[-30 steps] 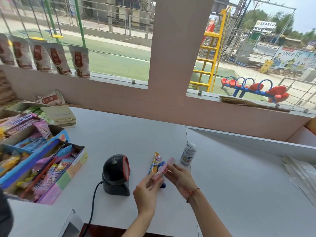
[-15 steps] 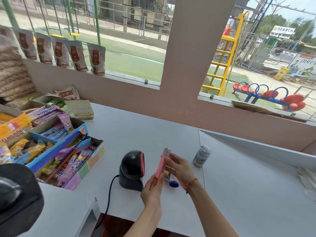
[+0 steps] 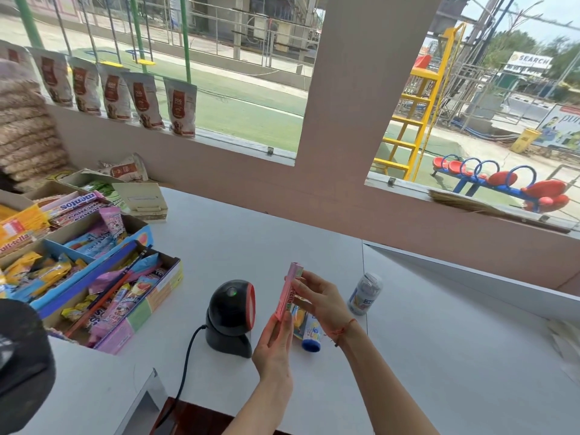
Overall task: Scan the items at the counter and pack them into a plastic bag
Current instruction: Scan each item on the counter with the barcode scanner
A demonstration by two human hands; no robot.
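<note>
Left of the barcode scanner (image 3: 231, 315), open cardboard candy boxes (image 3: 94, 271) crowd the white bench (image 3: 238, 243) out to its left edge, and a row of pouches (image 3: 116, 95) stands on the window sill behind them. The scanner sits near the bench's front edge, its black cable (image 3: 182, 381) dropping over that edge; the bench surface behind the scanner, up to the pink wall, is bare. Just right of the scanner, the left hand (image 3: 274, 350) and the right hand (image 3: 320, 301) hold a slim pink candy stick pack (image 3: 289, 290) upright between them, the left pinching its lower end, the right's fingers curled around its upper part, facing the scanner's red-rimmed window. Below the pack, right of the scanner, lies a tube with a blue cap (image 3: 311, 334) beside a yellow wrapper. Further right a small clear-topped bottle (image 3: 365, 293) stands by a seam in the bench; beyond it the white surface runs open.
</note>
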